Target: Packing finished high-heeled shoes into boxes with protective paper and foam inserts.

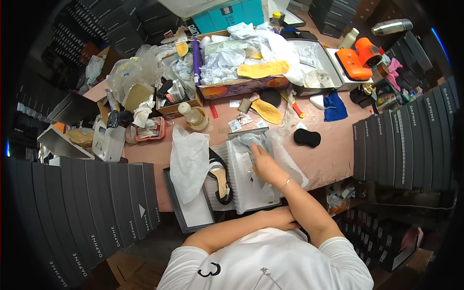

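Observation:
My right hand (265, 164) reaches over a dark grey shoebox (247, 133) and touches crumpled tissue paper (249, 139) in it. Its fingers are stretched out and partly hidden. Across my body lies my left arm, and my left hand (284, 220) sits under the right forearm with its fingers mostly hidden. White foam wrap (239, 169) lines the box. Left of it, a black shoe (224, 186) with a beige insole rests on the wrap. A sheet of white tissue paper (189, 162) lies partly over the box lid (198, 220).
Stacks of grey shoeboxes (101, 203) (403, 145) flank me on both sides. A carton of crumpled paper (241, 87) stands at the back. A bottle of liquid (192, 116), yellow insoles (267, 111), a black pad (307, 138) and an orange device (355, 63) are also on the table.

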